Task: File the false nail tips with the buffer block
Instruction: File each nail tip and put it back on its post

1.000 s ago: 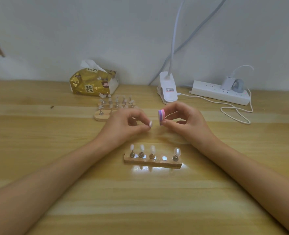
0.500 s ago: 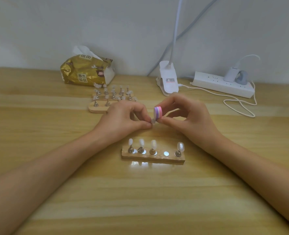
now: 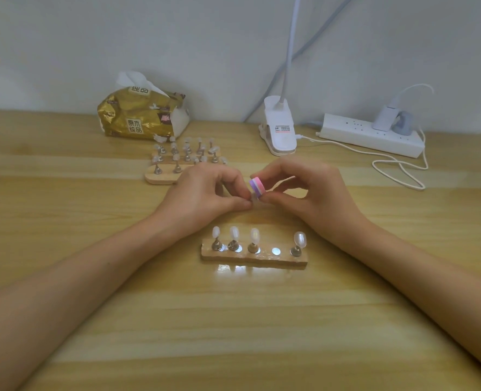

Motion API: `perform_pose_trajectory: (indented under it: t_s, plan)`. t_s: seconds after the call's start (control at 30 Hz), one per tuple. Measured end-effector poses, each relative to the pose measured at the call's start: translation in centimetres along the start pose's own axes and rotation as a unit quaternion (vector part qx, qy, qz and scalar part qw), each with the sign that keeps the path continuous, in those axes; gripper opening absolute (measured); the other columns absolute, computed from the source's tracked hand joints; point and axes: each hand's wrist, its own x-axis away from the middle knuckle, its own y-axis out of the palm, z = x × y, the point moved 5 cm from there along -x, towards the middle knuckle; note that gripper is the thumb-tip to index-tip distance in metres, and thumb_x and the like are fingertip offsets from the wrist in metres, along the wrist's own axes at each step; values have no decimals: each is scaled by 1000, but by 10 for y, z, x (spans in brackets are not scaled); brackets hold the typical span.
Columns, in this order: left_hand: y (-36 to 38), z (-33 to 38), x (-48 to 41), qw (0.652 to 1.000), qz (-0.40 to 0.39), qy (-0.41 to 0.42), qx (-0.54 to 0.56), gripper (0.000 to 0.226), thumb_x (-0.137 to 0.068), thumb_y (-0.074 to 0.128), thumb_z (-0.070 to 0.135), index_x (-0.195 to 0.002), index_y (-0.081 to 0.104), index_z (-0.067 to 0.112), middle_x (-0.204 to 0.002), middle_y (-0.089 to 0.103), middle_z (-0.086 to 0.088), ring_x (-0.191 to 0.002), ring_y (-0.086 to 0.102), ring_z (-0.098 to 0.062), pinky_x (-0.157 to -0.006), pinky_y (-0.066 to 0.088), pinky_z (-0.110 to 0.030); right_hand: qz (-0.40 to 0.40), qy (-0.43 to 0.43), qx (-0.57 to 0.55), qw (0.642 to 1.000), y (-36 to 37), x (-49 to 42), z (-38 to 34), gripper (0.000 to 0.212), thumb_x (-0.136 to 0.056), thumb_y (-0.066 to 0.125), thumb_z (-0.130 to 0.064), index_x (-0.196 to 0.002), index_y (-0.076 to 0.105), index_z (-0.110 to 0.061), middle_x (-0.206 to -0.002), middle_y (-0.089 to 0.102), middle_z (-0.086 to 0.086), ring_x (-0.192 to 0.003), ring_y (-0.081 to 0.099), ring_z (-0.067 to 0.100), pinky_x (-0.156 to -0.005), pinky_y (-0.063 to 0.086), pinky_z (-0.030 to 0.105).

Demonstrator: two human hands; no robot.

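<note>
Moved: buffer block point(image 3: 257, 187) now meets nail tip point(image 3: 253, 198); gap closed.
Left hand point(image 3: 202, 194): pinches nail tip, fingers curled.
Right hand point(image 3: 310, 193): pinches buffer block, just beyond near wooden stand point(image 3: 253, 260).
Writing: far-left tissue pack point(image 3: 137, 117), "原木纯品".

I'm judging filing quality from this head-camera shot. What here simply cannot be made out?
Head view only:
- Nail tip: nearly all hidden by fingers of the left hand and the buffer block in the right hand; its edge cannot be judged.
- Far wooden holder: right end behind the left hand; its tips too small and blurred to count.
- Clip lamp: head cut off by the top edge.
</note>
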Motion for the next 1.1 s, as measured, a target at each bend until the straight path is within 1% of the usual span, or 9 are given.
perform_pose_trajectory:
  t_s: [0.07,0.17,0.27,0.4,0.53,0.63,0.93,1.03,1.1]
  plan:
    - [0,0,0,1000,0,0,1,18,-73,84,24,-67,70,33,-64,63,27,-55,47,-1,-63,42,-29,0,16,-3,1000,0,1,3,13,-83,78,-2,-95,73,-3,-91,74,4,-85,71,15,-79,59,38]
    - [0,0,1,1000,-2,4,4,16,-74,84,24,-69,71,32,-66,63,25,-55,46,-1,-63,41,-29,17,-20,23,999,0,3,-3,9,-87,77,-9,-94,73,-6,-91,73,2,-84,70,15,-73,58,33]
    - [0,-1,1,1000,2,-1,-2,14,-74,84,25,-70,71,31,-65,63,26,-56,47,-2,-66,45,-31,11,7,23,1000,-1,3,-1,9,-86,77,-10,-93,72,-7,-91,74,-1,-85,69,11,-71,56,35]
    - [0,1,1,1000,0,3,-4,14,-74,84,25,-71,71,30,-65,62,25,-59,48,-5,-68,46,-35,26,-61,45,997,0,4,-10,10,-87,77,-8,-95,72,-4,-90,72,4,-85,68,16,-70,57,33]
    - [0,2,1,1000,-4,3,2,14,-75,83,22,-71,71,28,-66,64,26,-59,50,-5,-68,48,-36,7,7,25,1000,-2,2,0,9,-86,76,-6,-95,72,-5,-91,74,0,-86,70,11,-74,56,39]
    - [0,2,1,1000,-6,5,4,14,-74,83,22,-71,71,29,-66,63,25,-58,49,-5,-67,45,-32,11,-32,26,999,-1,3,-4,9,-87,76,-6,-95,72,-5,-91,73,0,-86,70,14,-72,57,35]
    - [-1,0,0,1000,5,-3,-22,19,-73,84,27,-67,67,34,-64,61,29,-58,49,-1,-66,44,-30,6,-9,20,1000,-1,2,-1,9,-87,77,-11,-93,72,-7,-89,74,-3,-85,70,11,-75,55,38]
    - [0,0,0,1000,1,8,-28,21,-73,84,27,-66,66,36,-63,61,30,-56,48,-1,-60,40,-26,18,-48,52,997,-1,3,-5,7,-89,76,-13,-92,72,-9,-88,73,-3,-83,68,13,-73,53,29]
    - [0,-1,-1,999,3,9,-32,18,-73,84,27,-68,68,34,-65,62,31,-56,49,-1,-59,40,-25,7,-26,43,999,0,3,-3,7,-89,76,-14,-92,72,-9,-88,73,-4,-84,69,13,-73,53,31]
